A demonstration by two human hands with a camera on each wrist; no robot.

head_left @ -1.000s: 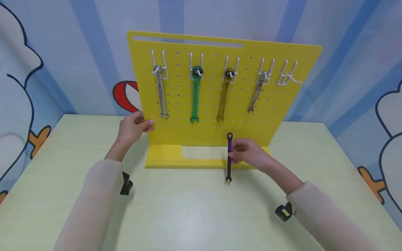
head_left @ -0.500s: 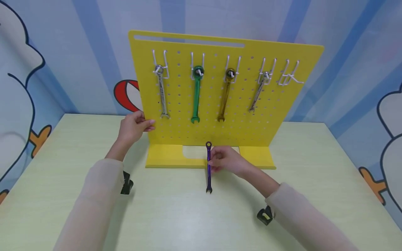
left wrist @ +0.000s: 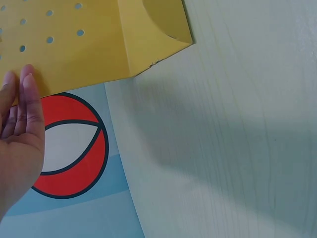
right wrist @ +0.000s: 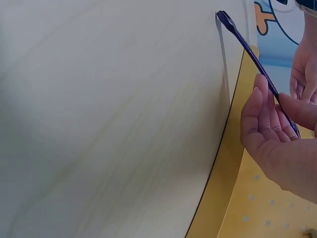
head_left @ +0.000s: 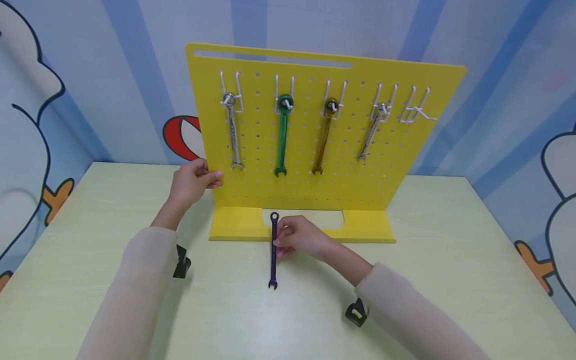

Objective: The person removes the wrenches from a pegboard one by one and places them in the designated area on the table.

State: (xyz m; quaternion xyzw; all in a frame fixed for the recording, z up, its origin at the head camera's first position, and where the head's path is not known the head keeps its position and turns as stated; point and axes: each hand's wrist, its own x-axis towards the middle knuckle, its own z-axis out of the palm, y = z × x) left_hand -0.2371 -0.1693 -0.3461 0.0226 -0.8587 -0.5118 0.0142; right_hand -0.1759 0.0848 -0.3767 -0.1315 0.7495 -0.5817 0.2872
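A purple combination wrench (head_left: 273, 255) is pinched at mid-shaft by my right hand (head_left: 299, 237), just in front of the pegboard's base. Its ring end points up and its open end down toward the table; in the right wrist view the wrench (right wrist: 252, 54) slants past the thumb and fingers. My left hand (head_left: 191, 182) grips the left edge of the yellow pegboard (head_left: 252, 185), thumb on the front face. On the board's hooks hang a silver wrench (head_left: 233, 132), a green wrench (head_left: 282, 137), a gold wrench (head_left: 323, 140) and a smaller silver wrench (head_left: 371, 135).
At the board's far right sits a white double hook (head_left: 411, 110) with no tool on it. The board's yellow base (head_left: 234, 225) stands on a pale wooden table (head_left: 216, 300). Behind rises a blue patterned backdrop (head_left: 306, 25).
My right hand has carried the purple wrench leftward and a little toward me, from the right part of the base to its middle. My left hand stays on the board's edge.
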